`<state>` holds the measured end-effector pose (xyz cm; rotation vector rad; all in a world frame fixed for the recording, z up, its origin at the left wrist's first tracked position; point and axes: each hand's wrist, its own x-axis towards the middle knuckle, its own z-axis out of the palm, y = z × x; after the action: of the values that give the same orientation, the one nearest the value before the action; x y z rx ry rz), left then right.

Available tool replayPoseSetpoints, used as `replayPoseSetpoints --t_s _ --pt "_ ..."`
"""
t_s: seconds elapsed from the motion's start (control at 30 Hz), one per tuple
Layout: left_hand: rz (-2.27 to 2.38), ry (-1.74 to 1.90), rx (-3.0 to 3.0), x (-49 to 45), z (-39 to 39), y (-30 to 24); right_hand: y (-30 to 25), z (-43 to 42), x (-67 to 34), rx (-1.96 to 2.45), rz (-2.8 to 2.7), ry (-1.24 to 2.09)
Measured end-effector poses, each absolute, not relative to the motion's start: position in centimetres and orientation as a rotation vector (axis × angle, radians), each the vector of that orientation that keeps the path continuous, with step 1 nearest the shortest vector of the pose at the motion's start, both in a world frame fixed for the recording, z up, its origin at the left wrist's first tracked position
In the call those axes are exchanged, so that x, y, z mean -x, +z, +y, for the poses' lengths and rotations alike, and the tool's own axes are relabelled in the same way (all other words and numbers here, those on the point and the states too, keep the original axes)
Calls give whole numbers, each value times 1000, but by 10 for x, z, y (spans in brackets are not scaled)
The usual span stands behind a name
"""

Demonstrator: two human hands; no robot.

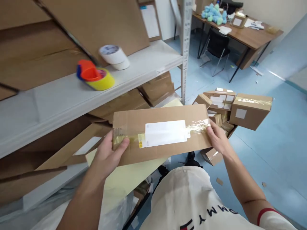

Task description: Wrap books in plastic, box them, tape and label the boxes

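Note:
A long, flat cardboard box is held up in front of my body, between both hands. White labels and shiny strips of packing tape run along its upper face. My left hand grips the left end, thumb on top and the other fingers hidden beneath. At the opposite end, my right hand is closed round the edge, with its fingers mostly out of sight. A pale yellow sheet or board lies under the left part of the box, apart from it as far as I can tell.
On the grey shelf are white tape rolls and a yellow roll beside an orange-red one. Opened cartons fill the level below. Taped parcels are piled at right; a desk and black chair stand behind.

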<state>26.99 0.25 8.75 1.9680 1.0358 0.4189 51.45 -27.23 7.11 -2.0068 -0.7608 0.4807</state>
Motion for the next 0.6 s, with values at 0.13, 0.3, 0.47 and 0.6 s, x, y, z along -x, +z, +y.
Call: replayPoseSetpoints --t_s 0.13,0.3,0.47,0.6 --pt "739 195 -2002 -398 -46 89 70 -367 -574 2044 -434 263" --pt "390 74 -2002 -542 -112 53 38 -457 -626 2089 -32 39" --pt "280 -91 -2058 -638 -163 8 -7 -512 -652 2104 255 -53" --pt "151 -183 -1992 -645 -203 -26 -27 -565 -637 2003 487 -95"
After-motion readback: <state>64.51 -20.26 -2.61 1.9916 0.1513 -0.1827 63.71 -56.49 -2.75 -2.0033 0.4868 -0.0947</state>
